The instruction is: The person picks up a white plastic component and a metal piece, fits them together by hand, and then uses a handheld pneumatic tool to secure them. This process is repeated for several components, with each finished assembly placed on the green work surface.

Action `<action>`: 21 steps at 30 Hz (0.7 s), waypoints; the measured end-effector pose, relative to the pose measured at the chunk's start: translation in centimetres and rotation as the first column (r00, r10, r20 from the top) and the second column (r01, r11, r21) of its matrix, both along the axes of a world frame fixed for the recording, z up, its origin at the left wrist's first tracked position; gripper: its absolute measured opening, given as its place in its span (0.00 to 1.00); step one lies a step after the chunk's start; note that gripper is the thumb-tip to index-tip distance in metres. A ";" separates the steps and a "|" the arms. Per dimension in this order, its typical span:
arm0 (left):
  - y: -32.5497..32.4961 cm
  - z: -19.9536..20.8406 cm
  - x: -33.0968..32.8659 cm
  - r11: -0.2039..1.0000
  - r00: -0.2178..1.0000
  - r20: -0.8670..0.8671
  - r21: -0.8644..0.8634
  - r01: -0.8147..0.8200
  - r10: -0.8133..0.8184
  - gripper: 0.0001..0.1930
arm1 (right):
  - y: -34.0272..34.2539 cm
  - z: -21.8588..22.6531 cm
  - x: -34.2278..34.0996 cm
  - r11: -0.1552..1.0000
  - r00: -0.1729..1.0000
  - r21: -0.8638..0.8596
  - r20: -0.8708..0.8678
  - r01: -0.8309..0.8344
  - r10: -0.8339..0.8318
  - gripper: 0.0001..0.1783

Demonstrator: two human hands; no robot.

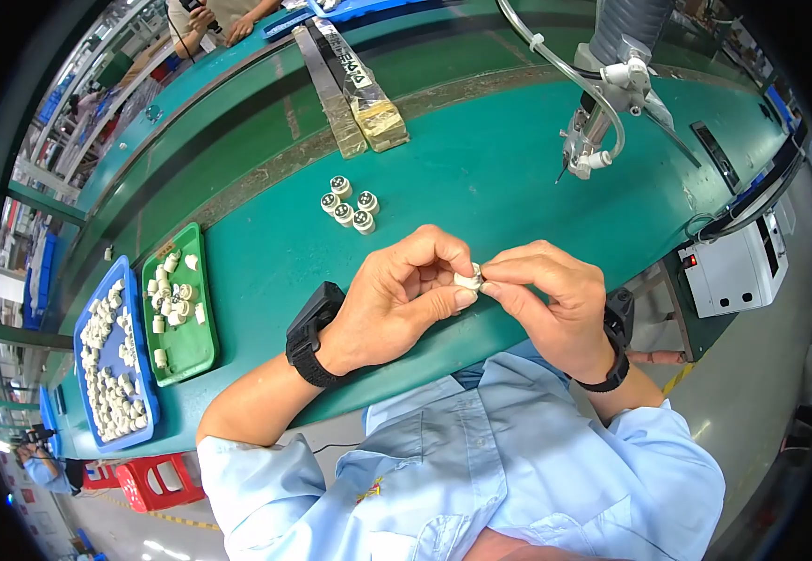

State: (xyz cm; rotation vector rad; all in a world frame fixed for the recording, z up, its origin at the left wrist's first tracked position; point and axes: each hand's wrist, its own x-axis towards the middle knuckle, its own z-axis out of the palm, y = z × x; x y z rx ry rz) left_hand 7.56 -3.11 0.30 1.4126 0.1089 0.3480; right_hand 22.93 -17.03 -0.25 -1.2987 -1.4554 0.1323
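Observation:
A small white cylindrical part (468,280) is held up between both hands, just above the near side of the green table (284,243). My left hand (396,294) is closed on it with thumb and forefinger. From the other side, my right hand (553,292) pinches at the same part with thumb and forefinger. The fingers cover much of it, so its details cannot be made out. Beyond my left hand stands a cluster of several white round pieces (343,215) with black tops.
To the left, a green tray (184,359) and a blue tray (150,381) carry many small white parts. A hose-fed tool head (593,140) hangs at the far right. Taped bars (336,103) lie at the back. A white box (738,266) stands right; another person's hand (240,30) shows across the table.

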 end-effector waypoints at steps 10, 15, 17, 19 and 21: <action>0.2 -0.8 0.0 0.998 1.000 0.009 -0.054 0.009 -0.008 0.08 | 0.6 -0.3 -0.2 0.992 0.991 0.113 0.117 0.047 -0.060 0.08; 0.1 -0.7 0.1 0.996 1.000 0.009 -0.090 0.003 -0.002 0.07 | 0.7 0.0 0.8 0.996 0.989 0.079 0.144 -0.038 0.026 0.08; 0.0 -0.5 0.0 0.995 1.000 -0.003 -0.095 0.002 -0.002 0.08 | 0.5 0.3 1.0 0.998 0.989 0.042 0.143 -0.042 0.036 0.08; 0.0 -0.6 0.0 0.995 1.000 -0.001 -0.101 0.004 -0.004 0.08 | 0.4 0.5 1.2 0.998 0.989 -0.027 0.138 -0.053 0.056 0.08; 0.0 -0.6 0.0 0.994 1.000 0.001 -0.109 0.008 -0.008 0.09 | 0.4 0.7 1.3 0.998 0.987 -0.033 0.148 -0.056 0.060 0.08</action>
